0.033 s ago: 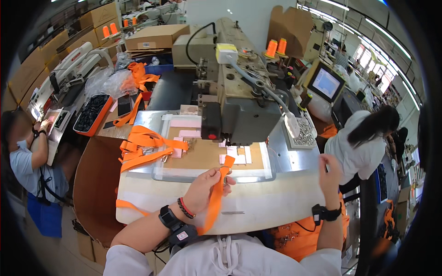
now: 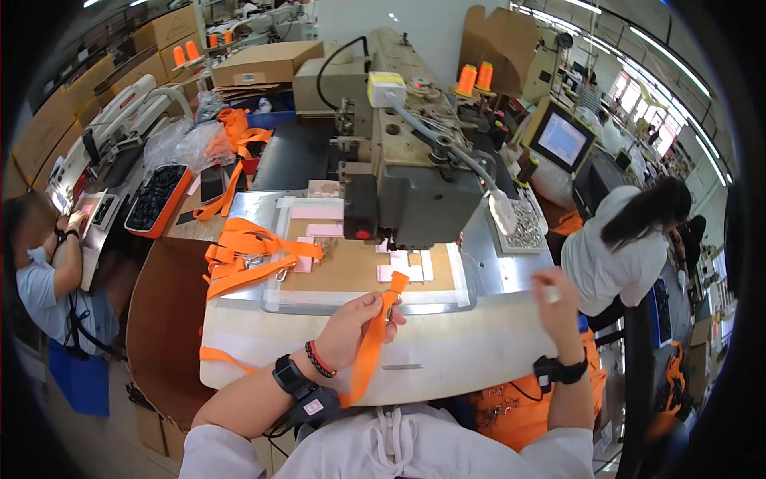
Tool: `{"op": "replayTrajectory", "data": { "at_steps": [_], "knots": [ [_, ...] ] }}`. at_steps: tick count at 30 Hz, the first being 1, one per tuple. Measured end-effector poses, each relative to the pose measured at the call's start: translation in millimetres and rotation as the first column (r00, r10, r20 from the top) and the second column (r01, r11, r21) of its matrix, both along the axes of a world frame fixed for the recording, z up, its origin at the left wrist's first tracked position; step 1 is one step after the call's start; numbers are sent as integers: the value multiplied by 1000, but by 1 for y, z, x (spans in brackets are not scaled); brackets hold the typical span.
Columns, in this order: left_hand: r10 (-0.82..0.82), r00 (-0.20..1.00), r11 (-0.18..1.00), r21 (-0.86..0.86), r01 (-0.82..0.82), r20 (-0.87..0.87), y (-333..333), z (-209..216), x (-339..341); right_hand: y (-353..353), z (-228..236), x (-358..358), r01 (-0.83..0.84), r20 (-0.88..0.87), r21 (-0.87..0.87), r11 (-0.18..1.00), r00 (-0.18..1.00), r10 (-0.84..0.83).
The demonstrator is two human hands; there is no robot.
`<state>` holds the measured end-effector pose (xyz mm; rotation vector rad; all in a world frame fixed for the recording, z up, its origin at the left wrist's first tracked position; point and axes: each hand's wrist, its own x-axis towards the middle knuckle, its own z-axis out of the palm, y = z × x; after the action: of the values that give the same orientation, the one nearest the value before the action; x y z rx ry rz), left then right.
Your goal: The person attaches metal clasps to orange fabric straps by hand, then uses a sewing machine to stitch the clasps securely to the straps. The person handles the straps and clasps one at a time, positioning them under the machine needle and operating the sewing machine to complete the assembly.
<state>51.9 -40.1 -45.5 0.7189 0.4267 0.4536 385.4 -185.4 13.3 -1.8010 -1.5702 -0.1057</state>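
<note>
My left hand [image 2: 357, 326] is closed on an orange webbing strap [image 2: 372, 347], pinching it near its top end. The strap end stands up above the fingers, and its tail hangs to my wrist. A bit of metal hardware [image 2: 389, 314] shows beside those fingers, partly hidden. My right hand [image 2: 558, 307] is raised at the right of the table, fingers curled together. Something small and whitish [image 2: 551, 294] shows at its fingers, too small to name. In front of my left hand is the sewing machine's work plate [image 2: 343, 297], with pink and white guide pieces on it.
The sewing machine head [image 2: 419, 203] overhangs the plate. Orange straps with metal clips [image 2: 247, 247] lie at the left. A tray of small metal parts [image 2: 523, 227] stands at the right, below a screen [image 2: 561, 140]. A red-orange bin of black parts [image 2: 157, 199] is far left. Co-workers sit on both sides.
My right hand has moved a little left, toward the table. The left hand keeps its hold on the strap; the whole view has shifted slightly.
</note>
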Motion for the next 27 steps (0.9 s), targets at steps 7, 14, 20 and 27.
{"op": "replayTrajectory", "data": {
  "at_steps": [7, 14, 20, 27],
  "knots": [
    [-369, 924, 926, -41, 374, 103, 5, 3, -2, 67, 4, -126, -704, -609, -45, 709, 582, 539],
    [-328, 939, 943, 16, 332, -103, -2, 7, -1, 95, -29, -129, -665, -929, 3, 747, 275, 249],
    [-48, 952, 962, 244, 126, -304, -15, 13, 10, 93, -45, -125, -580, -925, -48, 813, 334, 183],
    [22, 960, 961, 272, 57, -279, -7, 8, 5, 102, -39, -93, -357, -866, -89, 930, 489, 105]
  ]
}}
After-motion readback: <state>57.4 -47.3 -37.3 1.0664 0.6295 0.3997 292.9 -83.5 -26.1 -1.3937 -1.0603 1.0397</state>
